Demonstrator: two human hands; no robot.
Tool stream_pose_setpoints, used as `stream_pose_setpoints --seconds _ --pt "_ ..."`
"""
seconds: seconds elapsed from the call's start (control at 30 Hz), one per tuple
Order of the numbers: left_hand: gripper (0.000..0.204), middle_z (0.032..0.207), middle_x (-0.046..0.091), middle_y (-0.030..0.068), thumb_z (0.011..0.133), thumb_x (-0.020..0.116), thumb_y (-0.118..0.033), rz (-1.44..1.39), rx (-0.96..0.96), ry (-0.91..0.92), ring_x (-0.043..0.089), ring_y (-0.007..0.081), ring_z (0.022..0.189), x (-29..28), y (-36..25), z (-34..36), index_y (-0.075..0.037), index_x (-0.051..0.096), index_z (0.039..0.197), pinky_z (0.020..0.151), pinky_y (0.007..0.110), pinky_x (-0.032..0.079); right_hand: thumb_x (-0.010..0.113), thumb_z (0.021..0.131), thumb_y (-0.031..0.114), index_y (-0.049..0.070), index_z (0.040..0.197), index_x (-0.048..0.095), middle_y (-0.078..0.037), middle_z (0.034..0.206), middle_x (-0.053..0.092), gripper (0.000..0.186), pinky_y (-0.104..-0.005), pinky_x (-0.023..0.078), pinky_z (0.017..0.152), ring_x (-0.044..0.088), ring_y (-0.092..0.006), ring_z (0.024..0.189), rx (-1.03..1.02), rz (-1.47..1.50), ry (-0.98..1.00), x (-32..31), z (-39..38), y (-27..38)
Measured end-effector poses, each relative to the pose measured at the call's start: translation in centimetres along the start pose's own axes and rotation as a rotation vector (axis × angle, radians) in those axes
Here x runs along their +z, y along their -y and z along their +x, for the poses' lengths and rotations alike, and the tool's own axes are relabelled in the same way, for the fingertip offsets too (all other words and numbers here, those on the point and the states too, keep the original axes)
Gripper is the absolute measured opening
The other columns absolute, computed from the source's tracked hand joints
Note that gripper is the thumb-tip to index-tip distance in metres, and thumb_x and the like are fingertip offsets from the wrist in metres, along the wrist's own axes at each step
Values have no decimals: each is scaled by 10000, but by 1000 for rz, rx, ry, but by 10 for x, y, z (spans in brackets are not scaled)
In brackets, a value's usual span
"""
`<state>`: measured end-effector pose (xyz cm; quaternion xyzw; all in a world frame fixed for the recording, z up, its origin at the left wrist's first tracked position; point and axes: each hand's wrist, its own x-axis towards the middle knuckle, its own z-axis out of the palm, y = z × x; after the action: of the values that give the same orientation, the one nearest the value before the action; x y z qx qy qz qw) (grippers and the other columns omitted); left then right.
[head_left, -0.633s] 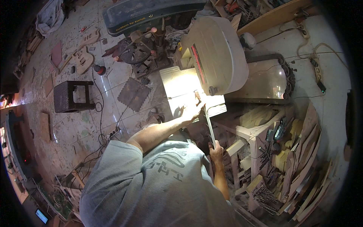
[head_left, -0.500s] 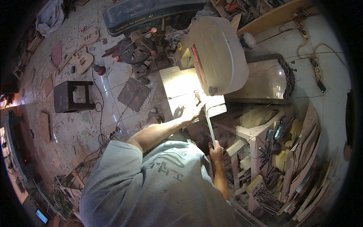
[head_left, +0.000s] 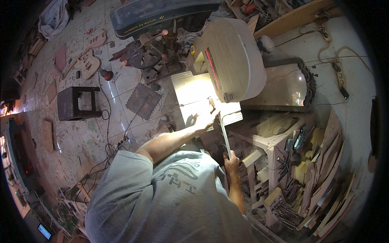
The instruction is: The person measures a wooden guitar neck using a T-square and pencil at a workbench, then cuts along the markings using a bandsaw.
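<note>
Looking down, we see a long pale strip (head_left: 225, 135), which goes from the fingers of the left hand (head_left: 207, 120) back to the right hand (head_left: 231, 162). Its long axis points away from our body, with the far end leaning a little to the left. The right fingers are curled around the near end, so this hand holds it. The left fingers reach forward over the bright tabletop (head_left: 177, 83), at the far end; because of the glare, we cannot tell if they pinch the strip or only touch it. Just ahead and right of these left fingers is a round knob (head_left: 227, 97), beside the big machine cover (head_left: 239, 60). To the right of the right fingers, many wooden offcuts (head_left: 324, 162) are standing.
</note>
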<state>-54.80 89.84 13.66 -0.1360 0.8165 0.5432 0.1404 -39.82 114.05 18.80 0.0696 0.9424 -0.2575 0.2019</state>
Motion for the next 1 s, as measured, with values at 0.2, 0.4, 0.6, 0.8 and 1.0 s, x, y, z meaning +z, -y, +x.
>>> stream_pose_setpoints --seconds 0.2,0.4,0.6,0.8,1.0 --pt "532 1003 653 173 977 588 -576 -10 31 -31 635 323 964 0 -1 -2 -48 644 1012 878 479 485 664 983 417 48 1074 573 -284 882 666 391 -571 477 733 637 -543 915 -9 -18 -15 3 1 -5" --pt "490 987 658 176 989 603 -530 41 29 -46 640 313 933 -7 -12 -7 -46 646 1054 857 439 497 668 982 385 42 1093 578 -286 890 665 372 -567 484 742 634 -543 919 -4 22 6 3 2 -8" --pt "547 1032 640 187 985 586 -560 32 -17 17 625 333 990 -7 -14 -6 -23 653 1062 893 480 477 661 986 406 38 1092 583 -274 888 675 391 -556 489 746 650 -533 915 60 1 40 0 1 -2" --pt "569 1100 622 191 982 578 -581 11 -18 1 599 364 1072 3 -1 4 -19 656 941 945 516 439 639 997 436 24 1082 586 -273 879 676 424 -544 492 751 659 -526 915 12 26 30 0 3 -4" --pt "528 1070 617 184 988 589 -557 7 -20 28 598 353 1044 -6 -12 -4 -31 634 1004 922 492 457 660 988 412 25 1067 583 -278 875 671 403 -548 489 742 655 -525 906 46 44 53 0 3 -6"
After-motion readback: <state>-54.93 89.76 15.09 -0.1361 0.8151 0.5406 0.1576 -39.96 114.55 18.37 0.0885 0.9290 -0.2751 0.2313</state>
